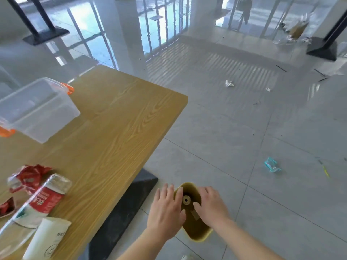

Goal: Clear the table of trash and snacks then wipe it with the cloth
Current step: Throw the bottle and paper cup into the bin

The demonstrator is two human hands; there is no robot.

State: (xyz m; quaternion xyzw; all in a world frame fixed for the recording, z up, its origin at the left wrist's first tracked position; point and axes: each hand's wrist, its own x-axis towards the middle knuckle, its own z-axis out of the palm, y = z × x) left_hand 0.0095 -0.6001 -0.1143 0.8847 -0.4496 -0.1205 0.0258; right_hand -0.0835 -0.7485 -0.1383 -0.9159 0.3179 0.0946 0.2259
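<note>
Both hands, left hand (167, 209) and right hand (211, 203), grip the rim of a yellow bin (195, 228) on the floor, fingers (179, 192) curled over its edge. Snack wrappers (30, 177) lie on the desk (116, 128) beside it.

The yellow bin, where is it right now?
In the head view the yellow bin stands on the floor at bottom centre, right of the table and its black base, with the left hand and right hand on its rim.

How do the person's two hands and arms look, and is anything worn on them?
Both hands, left and right, are bare: no gloves, rings or watch show. The forearms are bare too, with no sleeve visible up to the picture's lower edge.
</note>
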